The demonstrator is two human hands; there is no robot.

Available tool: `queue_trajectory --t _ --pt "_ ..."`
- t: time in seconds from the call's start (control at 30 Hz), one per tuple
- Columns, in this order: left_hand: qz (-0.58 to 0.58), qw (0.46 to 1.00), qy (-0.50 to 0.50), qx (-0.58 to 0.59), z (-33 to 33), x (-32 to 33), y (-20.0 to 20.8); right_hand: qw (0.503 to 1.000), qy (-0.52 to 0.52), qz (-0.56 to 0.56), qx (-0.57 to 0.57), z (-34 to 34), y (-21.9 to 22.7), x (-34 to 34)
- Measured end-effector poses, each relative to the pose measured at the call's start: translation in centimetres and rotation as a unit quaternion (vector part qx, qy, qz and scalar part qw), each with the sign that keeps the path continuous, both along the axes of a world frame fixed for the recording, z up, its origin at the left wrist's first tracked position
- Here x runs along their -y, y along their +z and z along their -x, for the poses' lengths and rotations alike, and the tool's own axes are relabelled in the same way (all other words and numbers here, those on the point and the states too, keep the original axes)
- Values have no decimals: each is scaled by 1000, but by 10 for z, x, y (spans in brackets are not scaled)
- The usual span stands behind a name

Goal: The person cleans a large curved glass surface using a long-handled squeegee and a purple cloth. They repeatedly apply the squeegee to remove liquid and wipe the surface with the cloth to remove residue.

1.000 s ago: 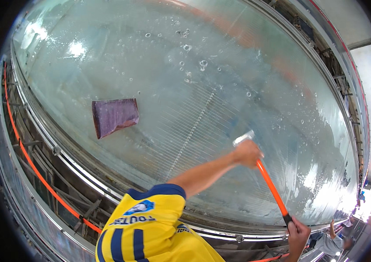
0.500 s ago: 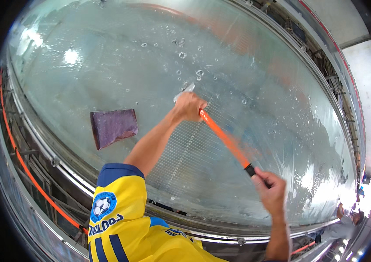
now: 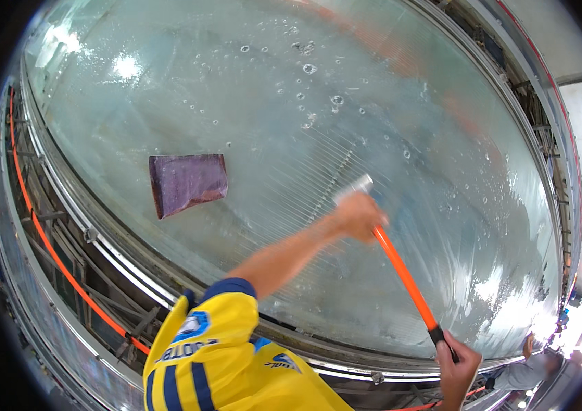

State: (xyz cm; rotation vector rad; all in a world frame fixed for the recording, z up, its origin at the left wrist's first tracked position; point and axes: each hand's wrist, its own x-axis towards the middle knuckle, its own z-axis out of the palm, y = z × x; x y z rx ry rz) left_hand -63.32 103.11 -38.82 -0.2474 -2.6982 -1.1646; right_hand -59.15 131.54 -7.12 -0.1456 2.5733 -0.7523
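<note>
Both my hands are on a long-handled scraper (image 3: 407,282) with an orange shaft, black end grip and pale, flat head. My left hand (image 3: 361,218) is wrapped round the shaft just behind the head and partly hides it. At the other end, my right hand (image 3: 457,362) grips the black part. The scraper lies slantwise over a wide, wet, grey-green sheet (image 3: 284,151) with fine parallel lines near its middle. Whether the head touches the sheet, I cannot tell. To the left of my hands, a purple, roughly four-sided flat piece (image 3: 190,183) with brownish edges rests on the sheet.
Metal rails (image 3: 92,236) border the sheet on the near and far sides. An orange cable or hose (image 3: 65,277) runs along the frame at left. Bubble-like wet spots (image 3: 310,69) dot the sheet. Another person (image 3: 527,373) in grey is at lower right.
Both hands and the scraper have moved right and nearer to me, off the middle of the lined area, which shows more fully. The whole view has shifted slightly.
</note>
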Motion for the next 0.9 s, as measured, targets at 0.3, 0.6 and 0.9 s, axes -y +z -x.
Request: queue_trajectory --t 0.3,0.6,0.9 --pt "164 961 218 -33 -61 283 -8 960 218 176 -20 40 -97 203" --pt "-11 998 23 -61 -18 -67 -20 990 -109 29 84 19 -40 -104" --pt "-66 978 -198 6 77 -371 7 958 -251 -101 -90 -43 13 -265"
